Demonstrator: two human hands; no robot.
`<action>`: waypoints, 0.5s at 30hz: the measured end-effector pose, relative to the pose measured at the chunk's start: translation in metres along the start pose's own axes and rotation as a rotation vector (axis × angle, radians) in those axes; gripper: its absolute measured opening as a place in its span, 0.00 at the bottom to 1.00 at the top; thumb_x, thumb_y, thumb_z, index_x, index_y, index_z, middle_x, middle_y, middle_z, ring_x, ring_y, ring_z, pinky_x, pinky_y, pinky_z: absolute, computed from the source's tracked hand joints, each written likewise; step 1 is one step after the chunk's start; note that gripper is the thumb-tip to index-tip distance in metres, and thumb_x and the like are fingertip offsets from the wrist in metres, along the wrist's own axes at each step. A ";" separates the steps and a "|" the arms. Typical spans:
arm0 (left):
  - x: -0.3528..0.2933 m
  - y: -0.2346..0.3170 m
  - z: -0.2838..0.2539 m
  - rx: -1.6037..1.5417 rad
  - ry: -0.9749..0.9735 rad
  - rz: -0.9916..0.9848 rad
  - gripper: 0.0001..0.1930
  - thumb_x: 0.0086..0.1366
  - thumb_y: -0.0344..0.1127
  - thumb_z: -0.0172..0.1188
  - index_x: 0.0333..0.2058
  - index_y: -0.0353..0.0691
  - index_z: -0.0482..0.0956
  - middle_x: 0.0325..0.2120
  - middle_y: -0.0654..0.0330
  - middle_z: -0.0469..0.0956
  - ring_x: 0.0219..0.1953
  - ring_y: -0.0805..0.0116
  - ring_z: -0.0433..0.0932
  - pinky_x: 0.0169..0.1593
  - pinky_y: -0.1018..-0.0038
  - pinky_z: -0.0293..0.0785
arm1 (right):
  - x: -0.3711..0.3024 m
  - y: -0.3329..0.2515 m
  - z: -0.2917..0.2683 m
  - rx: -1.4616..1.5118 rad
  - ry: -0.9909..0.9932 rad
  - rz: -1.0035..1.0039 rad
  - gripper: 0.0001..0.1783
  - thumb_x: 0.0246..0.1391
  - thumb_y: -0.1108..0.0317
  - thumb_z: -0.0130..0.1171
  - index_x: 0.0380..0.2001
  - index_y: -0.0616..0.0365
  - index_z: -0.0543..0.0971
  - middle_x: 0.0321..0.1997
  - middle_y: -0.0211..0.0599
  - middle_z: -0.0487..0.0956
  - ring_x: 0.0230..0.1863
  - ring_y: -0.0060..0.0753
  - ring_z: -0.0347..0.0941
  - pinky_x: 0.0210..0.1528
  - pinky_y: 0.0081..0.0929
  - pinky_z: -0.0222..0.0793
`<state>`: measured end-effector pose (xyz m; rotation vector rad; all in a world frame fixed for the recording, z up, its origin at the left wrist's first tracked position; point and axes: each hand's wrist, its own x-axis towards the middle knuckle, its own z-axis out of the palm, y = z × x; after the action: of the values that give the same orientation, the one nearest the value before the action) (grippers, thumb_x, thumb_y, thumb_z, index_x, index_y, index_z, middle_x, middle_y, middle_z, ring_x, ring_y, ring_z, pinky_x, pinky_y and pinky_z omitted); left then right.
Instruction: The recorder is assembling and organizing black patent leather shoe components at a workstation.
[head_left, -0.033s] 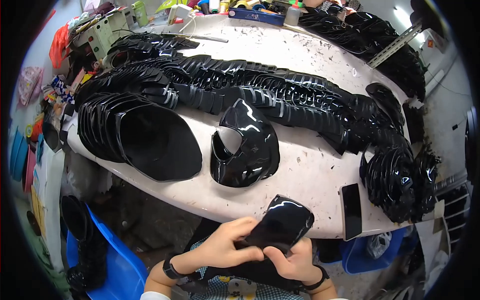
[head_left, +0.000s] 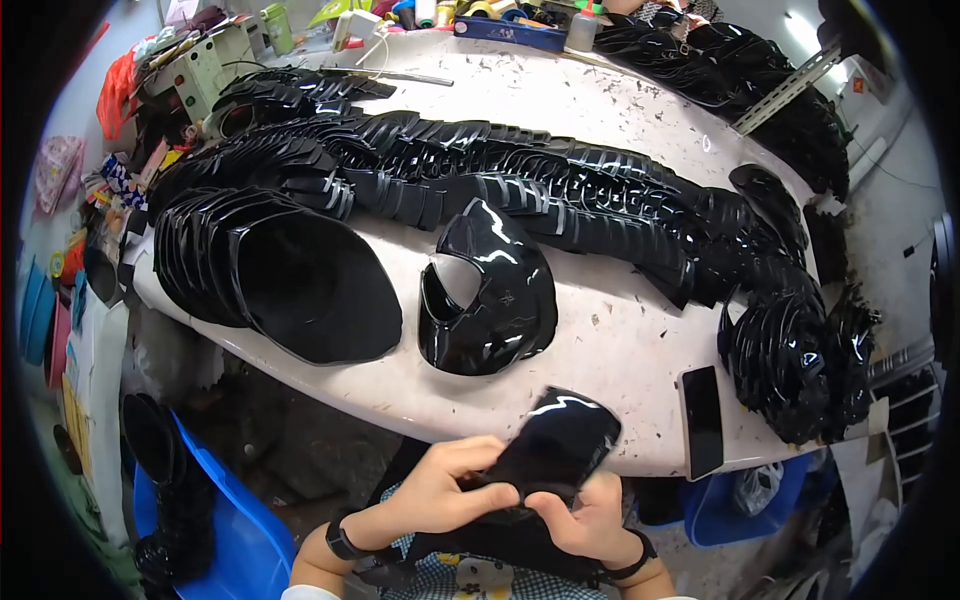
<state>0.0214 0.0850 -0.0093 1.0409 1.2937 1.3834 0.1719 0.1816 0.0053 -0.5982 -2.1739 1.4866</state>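
Observation:
A glossy black patent-leather piece (head_left: 555, 440), cut and curved like part of a shoe upper, is held between my hands over the table's front edge. My left hand (head_left: 450, 487) grips its left lower side, thumb laid along the near edge. On the right lower side my right hand (head_left: 582, 520) pinches it, thumb pointing toward the other thumb. Part of the piece and the fingers beneath it are hidden. Just beyond lies a larger glossy black upper (head_left: 505, 320) with a curved opening. To its left, a stack of black uppers (head_left: 320, 285) fans out.
Long rows of overlapping black pieces (head_left: 480, 165) run across the pale table (head_left: 620, 350). A phone (head_left: 702, 422) lies near the right front edge, beside a black heap (head_left: 785, 365). Blue bins (head_left: 225, 490) stand below at both sides. A blue box (head_left: 510, 33) sits at the back.
The held black piece has shifted very slightly left, together with my hands. Both hands keep their grip.

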 end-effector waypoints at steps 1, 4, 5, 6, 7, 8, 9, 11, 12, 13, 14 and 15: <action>-0.003 -0.006 -0.004 0.009 0.044 0.003 0.15 0.51 0.35 0.63 0.33 0.32 0.72 0.18 0.63 0.66 0.22 0.79 0.64 0.26 0.81 0.62 | -0.001 0.006 0.002 -0.054 0.017 0.019 0.16 0.39 0.65 0.66 0.28 0.65 0.75 0.24 0.36 0.77 0.23 0.25 0.74 0.26 0.18 0.68; -0.004 -0.007 0.008 -0.178 0.199 -0.050 0.13 0.54 0.35 0.60 0.33 0.31 0.74 0.23 0.65 0.72 0.24 0.80 0.67 0.29 0.83 0.64 | 0.000 0.018 0.013 0.175 0.144 -0.096 0.26 0.33 0.55 0.69 0.28 0.66 0.73 0.22 0.35 0.76 0.22 0.23 0.72 0.26 0.18 0.68; -0.003 -0.006 0.013 -0.400 0.296 -0.100 0.13 0.55 0.36 0.59 0.33 0.30 0.74 0.26 0.64 0.73 0.25 0.80 0.68 0.31 0.84 0.65 | -0.002 0.019 0.019 0.288 0.135 -0.062 0.32 0.29 0.47 0.69 0.29 0.65 0.71 0.23 0.34 0.75 0.23 0.21 0.71 0.26 0.17 0.68; -0.002 -0.011 0.011 -0.509 0.318 -0.107 0.13 0.56 0.36 0.58 0.34 0.30 0.74 0.28 0.63 0.75 0.28 0.78 0.71 0.33 0.83 0.66 | -0.003 0.021 0.023 0.282 0.160 -0.105 0.33 0.29 0.46 0.68 0.30 0.65 0.71 0.24 0.35 0.75 0.23 0.21 0.72 0.26 0.17 0.68; -0.002 -0.013 0.009 -0.677 0.289 -0.116 0.14 0.56 0.35 0.58 0.35 0.29 0.74 0.28 0.61 0.75 0.31 0.77 0.72 0.35 0.82 0.67 | -0.004 0.022 0.025 0.275 0.186 -0.148 0.34 0.30 0.46 0.68 0.31 0.65 0.71 0.26 0.35 0.75 0.24 0.22 0.72 0.26 0.17 0.68; -0.003 -0.015 0.010 -0.689 0.323 -0.089 0.13 0.56 0.35 0.58 0.35 0.29 0.74 0.28 0.61 0.75 0.31 0.76 0.72 0.35 0.81 0.68 | -0.004 0.020 0.026 0.248 0.228 -0.180 0.34 0.30 0.45 0.67 0.32 0.65 0.71 0.27 0.36 0.75 0.24 0.23 0.72 0.26 0.16 0.68; -0.004 -0.016 0.011 -0.701 0.356 -0.063 0.13 0.56 0.34 0.58 0.35 0.28 0.74 0.28 0.61 0.75 0.32 0.75 0.72 0.36 0.80 0.68 | -0.002 0.018 0.025 0.247 0.236 -0.179 0.34 0.30 0.45 0.67 0.32 0.65 0.71 0.27 0.36 0.75 0.24 0.23 0.72 0.26 0.16 0.68; -0.005 -0.016 0.012 -0.699 0.370 -0.070 0.13 0.56 0.34 0.58 0.34 0.28 0.74 0.28 0.60 0.75 0.31 0.75 0.72 0.36 0.80 0.68 | 0.002 0.014 0.022 0.113 0.290 -0.258 0.25 0.37 0.53 0.66 0.29 0.64 0.71 0.24 0.37 0.75 0.20 0.26 0.71 0.23 0.17 0.67; -0.005 -0.017 0.013 -0.699 0.392 -0.073 0.13 0.56 0.34 0.58 0.33 0.28 0.74 0.28 0.60 0.75 0.31 0.75 0.72 0.36 0.80 0.67 | 0.003 0.012 0.022 0.115 0.293 -0.255 0.25 0.37 0.53 0.66 0.29 0.64 0.71 0.24 0.37 0.75 0.20 0.26 0.71 0.23 0.17 0.67; -0.006 -0.018 0.013 -0.697 0.391 -0.076 0.13 0.56 0.34 0.58 0.33 0.28 0.74 0.28 0.60 0.75 0.31 0.75 0.72 0.36 0.80 0.67 | 0.004 0.011 0.023 0.006 0.309 -0.271 0.20 0.40 0.58 0.64 0.25 0.64 0.71 0.21 0.37 0.74 0.18 0.27 0.70 0.21 0.17 0.65; -0.006 -0.019 0.014 -0.671 0.410 -0.070 0.13 0.56 0.34 0.58 0.33 0.28 0.74 0.28 0.60 0.75 0.31 0.76 0.72 0.36 0.80 0.67 | 0.005 0.009 0.022 -0.107 0.325 -0.288 0.15 0.44 0.64 0.61 0.21 0.65 0.70 0.18 0.37 0.72 0.16 0.28 0.68 0.20 0.18 0.63; -0.006 -0.020 0.015 -0.646 0.430 -0.062 0.12 0.56 0.34 0.58 0.33 0.28 0.74 0.28 0.60 0.75 0.30 0.76 0.71 0.36 0.81 0.67 | 0.004 0.011 0.021 -0.108 0.329 -0.288 0.15 0.44 0.64 0.61 0.21 0.65 0.70 0.18 0.37 0.72 0.16 0.28 0.68 0.20 0.18 0.63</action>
<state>0.0390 0.0823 -0.0278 0.2701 1.0327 1.8660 0.1575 0.1722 -0.0118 -0.4990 -1.9917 1.0470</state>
